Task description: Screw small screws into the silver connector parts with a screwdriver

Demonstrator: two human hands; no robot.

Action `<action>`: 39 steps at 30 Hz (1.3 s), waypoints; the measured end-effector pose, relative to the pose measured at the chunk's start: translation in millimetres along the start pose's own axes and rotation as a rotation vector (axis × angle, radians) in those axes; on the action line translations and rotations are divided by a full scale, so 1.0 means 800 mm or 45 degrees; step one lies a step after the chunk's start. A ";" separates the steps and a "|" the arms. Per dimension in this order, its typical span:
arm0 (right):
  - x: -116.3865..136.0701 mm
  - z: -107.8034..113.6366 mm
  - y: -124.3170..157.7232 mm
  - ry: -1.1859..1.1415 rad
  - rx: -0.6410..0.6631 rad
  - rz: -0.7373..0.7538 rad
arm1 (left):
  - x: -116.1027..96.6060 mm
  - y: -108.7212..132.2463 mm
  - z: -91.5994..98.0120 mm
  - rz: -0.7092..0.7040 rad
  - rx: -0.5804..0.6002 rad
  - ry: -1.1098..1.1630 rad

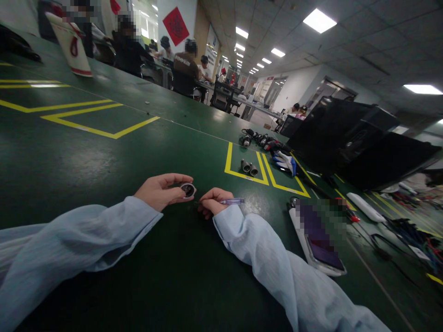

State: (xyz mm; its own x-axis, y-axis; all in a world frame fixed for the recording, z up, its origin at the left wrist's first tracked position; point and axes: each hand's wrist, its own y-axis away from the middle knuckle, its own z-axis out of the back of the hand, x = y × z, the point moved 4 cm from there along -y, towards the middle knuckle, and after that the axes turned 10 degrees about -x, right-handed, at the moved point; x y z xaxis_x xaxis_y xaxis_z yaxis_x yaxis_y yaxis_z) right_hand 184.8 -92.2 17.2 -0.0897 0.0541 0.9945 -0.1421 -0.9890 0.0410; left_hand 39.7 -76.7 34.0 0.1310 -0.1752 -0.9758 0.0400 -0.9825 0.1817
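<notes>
My left hand (159,190) is curled around a small round metal part (188,189), pinched between thumb and fingers just above the green table (104,152). My right hand (212,201) rests on the table beside it, closed on a thin purple-handled tool (231,201) whose tip points toward the round part. Both arms wear pale blue sleeves. Two small metal cylinders (248,168) lie farther off inside a yellow-taped box.
A phone (320,240) lies at the right. A blue-white glove (285,162) and several dark parts (258,138) sit beyond the yellow boxes. Black cases (353,138) stand at the right, with cables (408,226) nearby. People sit at far tables. A white bag (72,44) stands at the back left.
</notes>
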 end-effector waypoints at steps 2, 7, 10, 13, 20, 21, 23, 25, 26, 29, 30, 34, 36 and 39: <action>0.006 0.007 0.007 -0.103 -0.045 0.232 | 0.000 -0.001 0.000 -0.044 -0.005 -0.008; 0.030 0.009 0.033 0.118 -0.162 0.948 | -0.003 -0.002 0.002 -0.183 -0.001 -0.153; 0.038 -0.001 0.041 0.297 -0.208 1.252 | -0.008 0.000 0.001 -0.231 0.038 -0.246; 0.039 -0.009 0.041 0.334 -0.230 1.419 | -0.013 0.004 -0.001 -0.252 0.059 -0.294; 0.034 -0.014 0.036 0.357 -0.200 1.545 | -0.017 0.009 -0.005 -0.328 0.066 -0.312; 0.034 -0.014 0.036 0.358 -0.201 1.564 | -0.017 0.010 -0.005 -0.340 0.071 -0.311; 0.037 -0.014 0.037 0.357 -0.216 1.591 | -0.018 0.011 -0.005 -0.352 0.065 -0.302; 0.039 -0.014 0.039 0.381 -0.208 1.590 | -0.018 0.013 -0.004 -0.360 0.049 -0.286; 0.040 -0.014 0.040 0.400 -0.196 1.580 | -0.019 0.013 -0.004 -0.367 0.046 -0.284; 0.042 -0.013 0.043 0.451 -0.166 1.553 | -0.021 0.015 -0.005 -0.386 0.041 -0.294; 0.042 -0.013 0.044 0.464 -0.159 1.548 | -0.021 0.015 -0.005 -0.386 0.038 -0.299; 0.040 -0.012 0.045 0.494 -0.166 1.559 | -0.019 0.014 -0.005 -0.378 0.047 -0.315; 0.039 -0.011 0.045 0.499 -0.193 1.582 | -0.018 0.014 -0.005 -0.385 0.064 -0.329; 0.039 -0.012 0.044 0.507 -0.197 1.596 | -0.017 0.015 -0.005 -0.394 0.079 -0.326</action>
State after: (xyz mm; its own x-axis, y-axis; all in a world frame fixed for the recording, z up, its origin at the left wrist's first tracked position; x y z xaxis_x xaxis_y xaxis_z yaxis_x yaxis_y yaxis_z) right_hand 167.5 -124.3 48.7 -0.5190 -0.8165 0.2531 0.1410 -0.3738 -0.9167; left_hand 42.4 -85.6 50.2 -0.1293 0.1272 -0.9834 -0.0223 -0.9919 -0.1254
